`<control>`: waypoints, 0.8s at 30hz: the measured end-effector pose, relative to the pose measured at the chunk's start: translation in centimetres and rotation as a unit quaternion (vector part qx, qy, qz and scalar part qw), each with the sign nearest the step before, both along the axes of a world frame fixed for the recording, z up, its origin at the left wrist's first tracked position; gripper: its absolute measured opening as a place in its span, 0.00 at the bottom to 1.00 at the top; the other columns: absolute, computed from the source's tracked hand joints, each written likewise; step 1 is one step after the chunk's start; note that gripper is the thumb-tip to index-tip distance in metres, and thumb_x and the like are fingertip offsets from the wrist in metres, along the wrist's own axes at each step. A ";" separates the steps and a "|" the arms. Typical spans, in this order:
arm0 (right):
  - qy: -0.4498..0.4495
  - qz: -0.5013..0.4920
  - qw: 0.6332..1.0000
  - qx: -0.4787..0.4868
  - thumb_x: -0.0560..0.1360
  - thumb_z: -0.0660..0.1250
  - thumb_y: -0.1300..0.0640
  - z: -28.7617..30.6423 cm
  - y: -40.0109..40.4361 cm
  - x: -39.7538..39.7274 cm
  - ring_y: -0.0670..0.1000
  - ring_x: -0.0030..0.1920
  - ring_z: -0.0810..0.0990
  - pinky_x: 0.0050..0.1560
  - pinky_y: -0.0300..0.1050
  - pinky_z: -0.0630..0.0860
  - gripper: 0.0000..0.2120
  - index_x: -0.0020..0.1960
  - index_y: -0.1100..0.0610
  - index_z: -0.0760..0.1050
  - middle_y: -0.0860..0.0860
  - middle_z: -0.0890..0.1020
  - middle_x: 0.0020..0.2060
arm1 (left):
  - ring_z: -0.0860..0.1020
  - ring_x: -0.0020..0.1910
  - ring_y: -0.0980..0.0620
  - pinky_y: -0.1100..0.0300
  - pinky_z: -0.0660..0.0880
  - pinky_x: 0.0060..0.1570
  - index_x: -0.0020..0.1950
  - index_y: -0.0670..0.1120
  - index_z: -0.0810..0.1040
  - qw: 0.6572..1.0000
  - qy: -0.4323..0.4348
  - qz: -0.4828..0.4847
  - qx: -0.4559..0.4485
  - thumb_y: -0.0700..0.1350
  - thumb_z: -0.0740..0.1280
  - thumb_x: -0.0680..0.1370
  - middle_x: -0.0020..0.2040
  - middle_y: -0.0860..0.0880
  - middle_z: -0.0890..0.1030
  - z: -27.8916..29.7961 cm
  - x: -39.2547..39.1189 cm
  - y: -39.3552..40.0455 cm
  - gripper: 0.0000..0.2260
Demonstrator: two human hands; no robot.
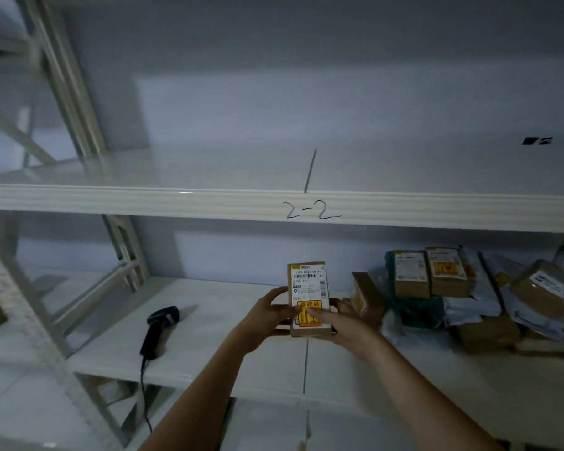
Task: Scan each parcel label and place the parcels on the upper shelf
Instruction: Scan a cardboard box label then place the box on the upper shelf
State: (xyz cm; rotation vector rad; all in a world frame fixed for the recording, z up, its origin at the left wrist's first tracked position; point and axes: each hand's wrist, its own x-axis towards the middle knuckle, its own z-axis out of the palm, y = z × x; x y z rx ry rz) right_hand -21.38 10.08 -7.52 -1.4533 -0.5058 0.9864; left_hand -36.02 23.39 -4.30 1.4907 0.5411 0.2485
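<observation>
Holding a small cardboard parcel (308,299) upright by its lower end, the left hand (267,315) and right hand (345,320) each curl round one long edge, label facing the camera. It hangs just above the lower shelf (209,340), right of the black scanner (159,330) lying there, and left of the parcel pile (469,294). The upper shelf (209,170), marked 2-2, is bare above it. I judge the box light and stiff (its yellow sticker suggests fragile contents), so gripping both sides beats pinching a corner.
</observation>
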 end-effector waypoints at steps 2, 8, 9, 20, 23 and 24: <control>0.003 0.015 1.000 -0.009 0.65 0.81 0.51 -0.3 2.9 -2.6 0.54 0.55 0.86 0.61 0.57 0.80 0.34 0.68 0.54 0.73 0.52 0.86 0.54 | 0.84 0.51 0.47 0.55 0.81 0.45 0.69 0.54 0.67 1.000 0.010 0.008 0.005 0.43 0.73 0.75 0.55 0.46 0.83 -0.4 -2.9 2.5 0.26; 0.024 0.042 0.998 -0.030 0.71 0.78 0.55 -1.6 9.8 -8.4 0.53 0.55 0.85 0.52 0.48 0.82 0.27 0.67 0.56 0.72 0.53 0.86 0.55 | 0.84 0.51 0.48 0.56 0.81 0.46 0.69 0.54 0.68 0.999 0.024 0.029 -0.009 0.43 0.72 0.76 0.55 0.46 0.83 -2.1 -9.4 9.0 0.24; 0.024 0.045 0.998 -0.035 0.71 0.78 0.54 -1.9 10.7 -9.0 0.53 0.55 0.85 0.54 0.49 0.82 0.28 0.67 0.55 0.73 0.53 0.86 0.55 | 0.84 0.51 0.48 0.56 0.81 0.45 0.69 0.53 0.68 0.999 0.029 0.033 -0.010 0.43 0.72 0.76 0.55 0.46 0.84 -2.4 -10.1 9.8 0.24; -0.013 0.077 0.993 -0.089 0.69 0.80 0.55 -5.2 23.0 -9.9 0.52 0.51 0.86 0.54 0.53 0.83 0.26 0.63 0.55 0.73 0.52 0.86 0.53 | 0.82 0.48 0.46 0.52 0.81 0.50 0.58 0.45 0.78 0.982 0.088 0.170 -0.003 0.41 0.64 0.81 0.52 0.44 0.83 -7.0 -12.2 21.2 0.07; -0.019 0.079 0.992 -0.094 0.72 0.77 0.59 -6.1 26.5 -9.3 0.51 0.49 0.86 0.47 0.47 0.82 0.14 0.53 0.53 0.75 0.51 0.86 0.49 | 0.78 0.41 0.48 0.53 0.78 0.44 0.56 0.44 0.78 0.964 0.132 0.232 -0.006 0.39 0.62 0.80 0.48 0.44 0.80 -8.7 -12.0 25.1 0.08; -0.021 0.078 0.992 -0.100 0.72 0.77 0.60 -6.5 27.7 -9.0 0.52 0.49 0.86 0.50 0.48 0.82 0.12 0.51 0.53 0.76 0.52 0.86 0.48 | 0.77 0.38 0.48 0.56 0.76 0.40 0.57 0.43 0.78 0.956 0.152 0.249 0.002 0.40 0.63 0.80 0.45 0.44 0.80 -9.2 -12.1 26.3 0.08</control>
